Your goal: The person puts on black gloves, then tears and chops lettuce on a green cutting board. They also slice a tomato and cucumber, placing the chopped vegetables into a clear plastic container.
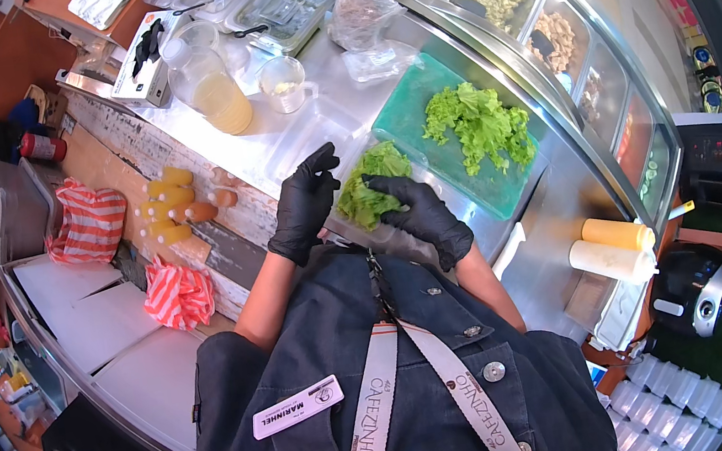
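Observation:
In a black glove, my right hand (pixel 420 211) presses its fingers around a bunch of green leaf lettuce (pixel 372 179). That lettuce sits in a clear plastic container (pixel 397 237) close to my body. My left hand (pixel 307 198), also gloved in black, is raised at the container's left side with its fingers apart and nothing in them. Beyond my right hand lies a green cutting board (pixel 394 113) bearing more loose lettuce leaves (pixel 481 122). Another clear container (pixel 307 137) is just past my left fingertips. A knife's white handle (pixel 510 249) shows right of my right wrist.
Ahead stand a bottle of pale yellow liquid (pixel 219 100), a measuring cup (pixel 283 84) and a plastic bag (pixel 362 14). A metal-framed glass case (pixel 503 56) with food pans borders the right. Squeeze bottles (pixel 611 259) lie there. Small juice bottles (pixel 171 204) are at left.

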